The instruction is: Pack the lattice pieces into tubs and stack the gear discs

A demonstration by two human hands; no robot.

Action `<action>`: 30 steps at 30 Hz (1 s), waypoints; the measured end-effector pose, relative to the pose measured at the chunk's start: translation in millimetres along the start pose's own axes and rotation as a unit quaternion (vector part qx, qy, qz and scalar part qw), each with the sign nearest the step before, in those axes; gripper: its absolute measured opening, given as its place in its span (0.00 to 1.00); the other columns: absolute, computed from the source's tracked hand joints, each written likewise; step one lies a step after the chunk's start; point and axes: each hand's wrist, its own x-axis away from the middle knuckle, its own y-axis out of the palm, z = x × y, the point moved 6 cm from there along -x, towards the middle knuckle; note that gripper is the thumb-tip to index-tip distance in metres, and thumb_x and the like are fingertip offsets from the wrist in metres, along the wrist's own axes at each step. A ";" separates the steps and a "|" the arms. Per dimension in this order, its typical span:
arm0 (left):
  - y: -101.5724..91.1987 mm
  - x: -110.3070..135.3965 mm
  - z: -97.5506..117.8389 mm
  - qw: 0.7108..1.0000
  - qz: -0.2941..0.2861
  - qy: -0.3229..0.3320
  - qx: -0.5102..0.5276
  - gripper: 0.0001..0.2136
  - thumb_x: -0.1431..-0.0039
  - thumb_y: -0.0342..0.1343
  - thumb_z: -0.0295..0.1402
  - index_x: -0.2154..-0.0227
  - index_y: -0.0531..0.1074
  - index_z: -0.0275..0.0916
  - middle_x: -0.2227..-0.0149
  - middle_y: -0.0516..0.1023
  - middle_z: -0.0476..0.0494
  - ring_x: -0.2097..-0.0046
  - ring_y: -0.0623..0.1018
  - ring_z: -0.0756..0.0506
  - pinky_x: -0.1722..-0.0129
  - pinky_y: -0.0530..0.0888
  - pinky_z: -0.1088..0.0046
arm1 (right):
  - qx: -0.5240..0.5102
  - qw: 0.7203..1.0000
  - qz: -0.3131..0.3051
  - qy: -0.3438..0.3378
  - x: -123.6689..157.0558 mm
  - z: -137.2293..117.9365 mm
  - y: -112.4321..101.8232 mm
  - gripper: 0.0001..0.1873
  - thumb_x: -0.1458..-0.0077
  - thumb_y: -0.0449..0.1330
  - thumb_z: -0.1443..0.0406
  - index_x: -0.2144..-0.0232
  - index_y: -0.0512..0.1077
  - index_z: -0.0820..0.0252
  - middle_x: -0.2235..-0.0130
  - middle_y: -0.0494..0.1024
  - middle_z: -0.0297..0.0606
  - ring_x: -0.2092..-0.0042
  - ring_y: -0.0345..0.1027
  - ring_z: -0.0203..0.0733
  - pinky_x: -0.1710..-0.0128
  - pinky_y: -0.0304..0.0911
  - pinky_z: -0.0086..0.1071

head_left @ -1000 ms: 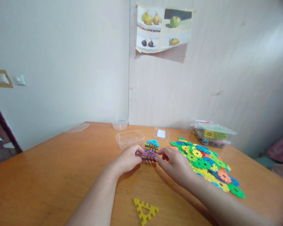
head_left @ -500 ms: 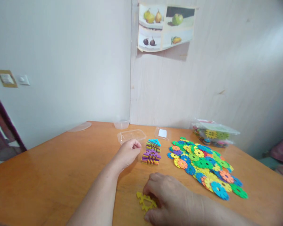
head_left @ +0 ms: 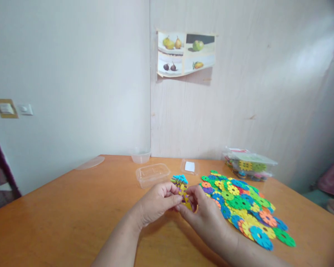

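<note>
A yellow toothed triangular plastic piece [head_left: 184, 193] is upright between my two hands, partly covered by fingers. My right hand [head_left: 204, 213] is closed on its right side, thumb and fingertips curled round it. On the left side my left hand [head_left: 160, 204] is closed too, thumb and fingers pinching at the piece's edge. Just behind, the stack of toothed pieces [head_left: 180, 178] shows a light-blue triangle on top; its purple front part is mostly hidden by the yellow piece and my fingers.
Right of my hands spreads a heap of colourful notched discs [head_left: 239, 202]. Behind stand a clear rectangular tub [head_left: 153, 173], a round clear bowl [head_left: 140, 157], a clear lid with a white label [head_left: 189, 167] and a filled plastic box [head_left: 250, 165]. A flat lid [head_left: 90, 163] lies far left.
My right hand has lifted the yellow triangle from the table's front and carried it forward to the stack. My left hand has come in to meet it. The camera view has tilted up.
</note>
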 end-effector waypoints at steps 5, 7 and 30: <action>-5.6 -2.2 -1.6 0.999 0.034 0.009 -0.018 0.10 0.46 0.61 0.39 0.67 0.74 0.36 0.71 0.76 0.48 0.70 0.71 0.51 0.68 0.66 0.77 | 0.011 0.998 0.001 -0.054 0.6 -7.6 -7.1 0.14 0.41 0.58 0.58 0.55 0.67 0.56 0.64 0.77 0.39 0.64 0.71 0.41 0.65 0.65 0.33; -7.0 -0.7 1.1 0.999 0.030 0.005 -0.015 0.10 0.45 0.60 0.38 0.66 0.75 0.36 0.68 0.78 0.46 0.68 0.73 0.50 0.67 0.67 0.76 | 0.026 0.994 0.017 -0.102 -0.5 -16.1 -16.2 0.18 0.39 0.54 0.62 0.47 0.65 0.56 0.54 0.77 0.43 0.54 0.71 0.44 0.56 0.66 0.36; -91.9 1.0 -14.0 0.895 0.415 0.065 -0.149 0.13 0.44 0.55 0.43 0.66 0.73 0.38 0.66 0.78 0.45 0.63 0.76 0.45 0.61 0.69 0.71 | 0.092 0.995 -0.008 -0.020 -24.8 11.1 -13.3 0.12 0.38 0.56 0.58 0.63 0.78 0.55 0.65 0.80 0.37 0.60 0.72 0.44 0.61 0.61 0.34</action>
